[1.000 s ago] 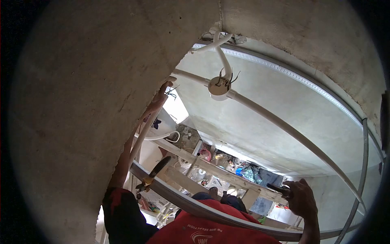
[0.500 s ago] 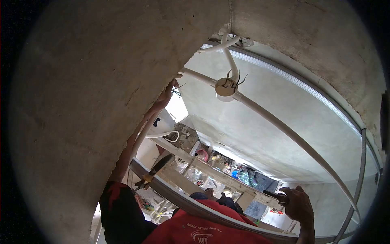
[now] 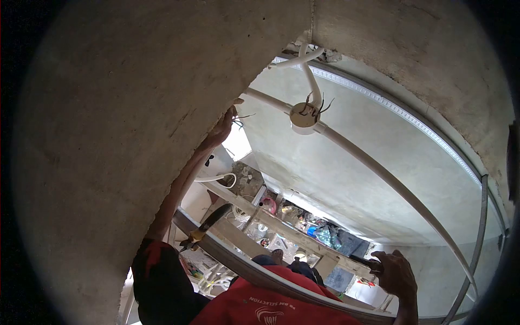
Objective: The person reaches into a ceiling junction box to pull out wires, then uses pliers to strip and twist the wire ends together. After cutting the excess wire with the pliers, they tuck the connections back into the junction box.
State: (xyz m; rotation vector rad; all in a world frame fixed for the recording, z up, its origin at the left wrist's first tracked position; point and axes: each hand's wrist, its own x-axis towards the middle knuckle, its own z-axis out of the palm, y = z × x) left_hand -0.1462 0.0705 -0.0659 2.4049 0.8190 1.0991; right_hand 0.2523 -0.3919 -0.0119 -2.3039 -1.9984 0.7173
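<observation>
My left hand reaches up at the rough edge of the concrete-coloured panel, fingers curled and partly hidden by it. Thin wires stick out beside the fingers, close to a white conduit. That conduit runs to a round junction box with loose dark wire ends. At the lower right, my right hand is closed around a dark, bar-like tool whose kind I cannot make out. Pliers with black and yellow handles rest at the curved metal channel near my left arm.
A long conduit curves right from the box, toward a grey rod. A light strip follows the opening's far rim. Far below are wooden planks, a blue item, a pink bucket and scattered materials.
The view has shifted slightly, so the junction box appears a little lower and to the right. Both hands keep nearly the same positions, and the pliers stay where they were.
</observation>
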